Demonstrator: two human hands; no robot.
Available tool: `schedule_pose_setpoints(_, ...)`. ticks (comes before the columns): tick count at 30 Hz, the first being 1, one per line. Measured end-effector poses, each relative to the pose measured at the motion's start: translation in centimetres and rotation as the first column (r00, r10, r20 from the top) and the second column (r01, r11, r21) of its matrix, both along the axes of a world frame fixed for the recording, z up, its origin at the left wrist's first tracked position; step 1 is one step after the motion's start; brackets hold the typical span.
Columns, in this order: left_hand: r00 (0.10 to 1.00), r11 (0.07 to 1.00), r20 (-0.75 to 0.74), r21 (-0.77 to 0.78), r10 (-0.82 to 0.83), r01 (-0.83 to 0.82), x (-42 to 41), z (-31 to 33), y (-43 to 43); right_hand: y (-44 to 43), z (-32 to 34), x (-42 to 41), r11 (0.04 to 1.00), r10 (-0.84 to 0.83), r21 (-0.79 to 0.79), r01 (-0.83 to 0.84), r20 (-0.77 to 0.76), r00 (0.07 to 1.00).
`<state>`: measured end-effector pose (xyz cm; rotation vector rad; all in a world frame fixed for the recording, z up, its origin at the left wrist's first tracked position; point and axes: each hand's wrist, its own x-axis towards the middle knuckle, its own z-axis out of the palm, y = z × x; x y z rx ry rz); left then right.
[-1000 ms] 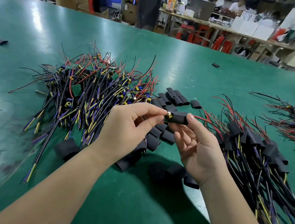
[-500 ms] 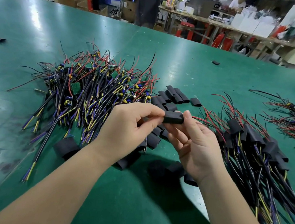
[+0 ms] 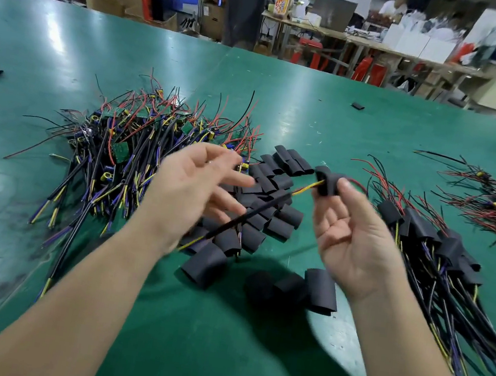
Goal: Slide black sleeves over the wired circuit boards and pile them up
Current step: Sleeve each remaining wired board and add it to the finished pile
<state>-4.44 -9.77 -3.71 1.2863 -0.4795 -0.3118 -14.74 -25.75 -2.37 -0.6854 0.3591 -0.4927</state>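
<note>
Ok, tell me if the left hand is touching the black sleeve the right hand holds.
Apart: head view shows a plain gap between the open left hand and the black sleeve pinched by the right hand.

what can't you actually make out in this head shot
Head view only:
- Circuit board inside the held sleeve: hidden by the sleeve and the right hand pinching it.
- Left hand: motion-blurred; whether it touches the cable is unclear.
- Sleeved pile: cut off by the right edge.
- Background workbenches: blurred, too small.
</note>
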Motion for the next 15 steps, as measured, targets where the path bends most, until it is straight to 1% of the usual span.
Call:
schedule_pose_setpoints(1,0.997,0.998,-0.038,-0.003,0.068,-0.068,0.6,0.1,0.3,-0.8,0.4,-0.3,0.998,-0.05,0.035,0.049,0.018,0.999)
schedule_pose_setpoints(2,0.986,0.987,-0.042,0.02,0.163,-0.162,1.2,0.2,0.7,-1.7,0.9,-0.6,0.993,-0.111,0.046,0.109,0.032,0.993)
schedule_pose_setpoints(3,0.961,0.958,0.005,0.076,0.277,-0.276,1.8,0.0,1.0,-2.8,1.2,-1.0,0.984,-0.179,0.031,0.178,0.036,0.983)
schedule_pose_setpoints(4,0.914,0.899,0.124,0.17,0.387,-0.404,2.4,-0.2,1.3,-3.9,1.5,-1.4,0.97,-0.244,-0.011,0.244,0.031,0.969)
schedule_pose_setpoints(5,0.843,0.804,0.295,0.278,0.45,-0.526,3.0,-0.7,1.7,-5.0,1.6,-1.7,0.951,-0.298,-0.086,0.297,0.012,0.955)
schedule_pose_setpoints(6,0.767,0.689,0.465,0.371,0.443,-0.622,3.4,-1.0,2.0,-5.9,1.5,-1.9,0.923,-0.342,-0.194,0.332,-0.02,0.94)
schedule_pose_setpoints(7,0.706,0.584,0.594,0.435,0.386,-0.686,3.8,-1.5,2.3,-6.7,1.3,-2.1,0.88,-0.386,-0.325,0.347,-0.063,0.92)
schedule_pose_setpoints(8,0.67,0.499,0.675,0.485,0.309,-0.718,4.1,-1.9,2.3,-7.4,1.0,-2.2,0.818,-0.438,-0.46,0.345,-0.111,0.892)
schedule_pose_setpoints(9,0.659,0.423,0.713,0.534,0.239,-0.732,4.2,-2.4,2.3,-8.1,0.5,-2.5,0.74,-0.501,-0.586,0.329,-0.153,0.852)
schedule_pose_setpoints(11,0.683,0.267,0.716,0.637,0.142,-0.723,4.1,-3.0,2.1,-9.6,-0.4,-3.0,0.532,-0.648,-0.802,0.272,-0.178,0.741)
schedule_pose_setpoints(13,0.704,0.153,0.707,0.69,0.07,-0.708,4.0,-3.5,2.0,-10.6,-1.0,-3.5,0.311,-0.764,-0.932,0.186,-0.128,0.633)
schedule_pose_setpoints(15,0.69,0.095,0.724,0.685,0.018,-0.722,4.2,-3.9,2.1,-11.2,-1.3,-3.8,0.161,-0.822,-0.981,0.104,-0.075,0.565)
